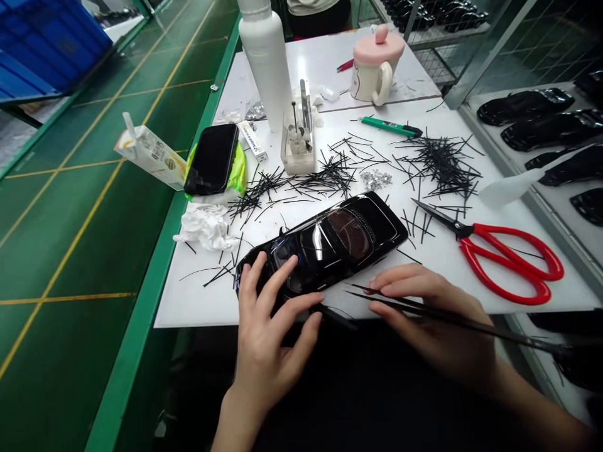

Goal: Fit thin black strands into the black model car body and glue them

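A glossy black toy car body lies slantwise on the white table, near its front edge. My left hand rests on the car's near end, fingers spread over the roof and side. My right hand is closed on long black tweezers; their tips point left toward the car's lower edge, just beside my left fingers. The back end of the tweezers runs off to the right.
Red-handled scissors lie right of the car. Black thin strips are strewn behind it, with a phone, white bottle, pink-lidded mug, green pen knife, crumpled tissue. More black car bodies sit on the right shelf.
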Demonstrator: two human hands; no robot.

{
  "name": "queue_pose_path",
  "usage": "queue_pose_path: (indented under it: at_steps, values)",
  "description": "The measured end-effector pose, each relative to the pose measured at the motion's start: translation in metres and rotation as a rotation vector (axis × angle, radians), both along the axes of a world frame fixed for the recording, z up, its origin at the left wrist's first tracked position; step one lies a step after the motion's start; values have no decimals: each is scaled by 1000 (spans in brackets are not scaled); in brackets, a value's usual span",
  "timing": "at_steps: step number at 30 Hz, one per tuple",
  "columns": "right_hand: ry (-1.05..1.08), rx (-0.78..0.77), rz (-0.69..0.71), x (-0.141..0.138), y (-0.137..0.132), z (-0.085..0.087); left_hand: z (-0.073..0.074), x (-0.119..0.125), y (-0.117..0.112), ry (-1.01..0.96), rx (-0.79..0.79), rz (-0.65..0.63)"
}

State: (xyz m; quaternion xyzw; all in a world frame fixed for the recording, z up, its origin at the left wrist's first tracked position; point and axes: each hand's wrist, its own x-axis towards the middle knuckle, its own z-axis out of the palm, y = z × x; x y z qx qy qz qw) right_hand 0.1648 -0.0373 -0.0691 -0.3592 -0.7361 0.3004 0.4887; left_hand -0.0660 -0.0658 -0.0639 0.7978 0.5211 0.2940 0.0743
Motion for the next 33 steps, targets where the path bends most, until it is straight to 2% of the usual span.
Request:
queue_pose_path:
  at_steps: [7,13,18,24,30,33]
  values:
    - [-326,363,-63,-10,1,6,-5,-13,-1,-127,44,1]
    - [-549,503,-45,-11,0,16,-21,-34,6,-250,77,14]
    - [-681,554,-55,-22,-1,24,-33,-48,6,-353,66,13]
    - [-808,604,-72,-31,0,28,-34,-58,4,-481,8,-46]
    - [-749,504,-109,-34,0,30,-34,-62,5,-491,-24,-70]
    - [-752,501,-88,-35,-1,30,-34,-60,5,-495,-23,-62]
